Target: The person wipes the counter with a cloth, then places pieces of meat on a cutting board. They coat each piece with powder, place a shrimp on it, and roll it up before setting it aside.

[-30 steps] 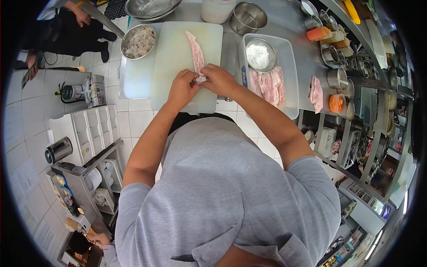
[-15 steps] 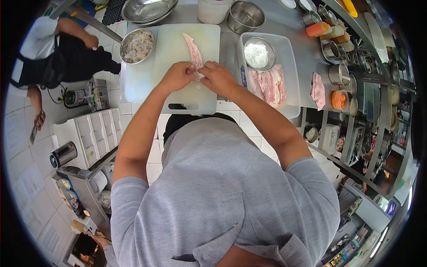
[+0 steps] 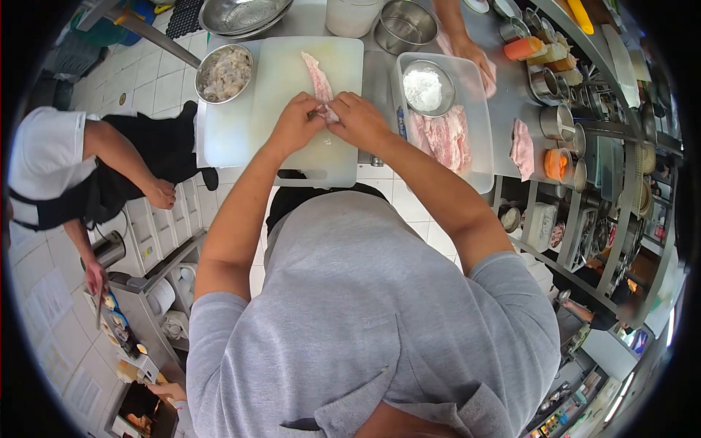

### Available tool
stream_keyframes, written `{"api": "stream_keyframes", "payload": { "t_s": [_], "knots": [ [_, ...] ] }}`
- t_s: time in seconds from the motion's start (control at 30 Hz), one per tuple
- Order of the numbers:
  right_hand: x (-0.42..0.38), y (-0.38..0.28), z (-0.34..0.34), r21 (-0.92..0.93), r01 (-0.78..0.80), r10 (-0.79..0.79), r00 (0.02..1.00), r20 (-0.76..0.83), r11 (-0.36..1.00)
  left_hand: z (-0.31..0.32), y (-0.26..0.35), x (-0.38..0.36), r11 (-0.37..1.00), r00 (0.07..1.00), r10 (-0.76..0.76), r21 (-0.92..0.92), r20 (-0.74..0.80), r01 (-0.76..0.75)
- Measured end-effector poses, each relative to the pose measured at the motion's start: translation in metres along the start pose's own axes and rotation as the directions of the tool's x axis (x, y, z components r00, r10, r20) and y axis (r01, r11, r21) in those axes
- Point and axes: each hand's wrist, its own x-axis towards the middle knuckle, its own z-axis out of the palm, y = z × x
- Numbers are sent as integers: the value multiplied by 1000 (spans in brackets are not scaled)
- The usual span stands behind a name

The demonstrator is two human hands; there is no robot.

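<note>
Busy kitchen with a white tiled floor [image 3: 411,208] and a metal worktop [image 3: 504,109], seen from above by a person in a grey shirt. On the worktop was a pale cutting board [image 3: 292,73], its near end, with a handle slot [image 3: 292,174], jutting past the worktop's edge. Lengthwise on it lay a narrow strip of pale pink meat [image 3: 316,77], its far end loose and its near end between the person's hands. The left hand [image 3: 296,120] and the right hand [image 3: 359,120] almost met there, fingers curled and pinching the meat from either side; the fingertips partly hid that end. A metal bowl [image 3: 251,82] of pale chunks [image 3: 224,75] sat to the left, near the worktop's side edge. To the right, a clear plastic tub [image 3: 482,139] held slabs of raw meat [image 3: 444,139] and a small metal bowl [image 3: 450,92] of white powder [image 3: 423,89]. Beyond the tub's far right corner, another person's hand [image 3: 471,55] rested by a pink cloth [image 3: 490,82]; a co-worker [image 3: 139,150] in a dark apron stood at the left. The strip looked thin and moist, so it could have torn if the two hands pulled unevenly, or slipped from a loose pinch. Hard pressure on the jutting end might have tipped the board. A nudge from the neighbouring arm could have jolted the tub and spilled powder over the slabs.
</note>
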Motion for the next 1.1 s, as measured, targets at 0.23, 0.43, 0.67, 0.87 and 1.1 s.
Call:
{"api": "stream_keyframes", "payload": {
  "t_s": [0.23,0.43,0.67,0.87,1.1],
  "knots": [
    [21,15,-12,4,-31,30,984,175,1000,-3,12,-8,998,988,59,35,-143,-54],
    [37,30,-16,235,-175,86,935,345,956,0,-4,1,991,981,112,91,-157,-98],
    [14,8,-50,-12,-2,-1,977,-215,1000,-25,-20,38,991,985,-122,-47,124,129],
    [-48,88,-111,-475,-624,565,776,-282,620,-26,-8,45,979,969,-185,-51,162,196],
    [-34,75,-108,-206,-439,405,895,-187,875,-31,-8,46,976,954,-207,-20,218,216]
  ]
}}
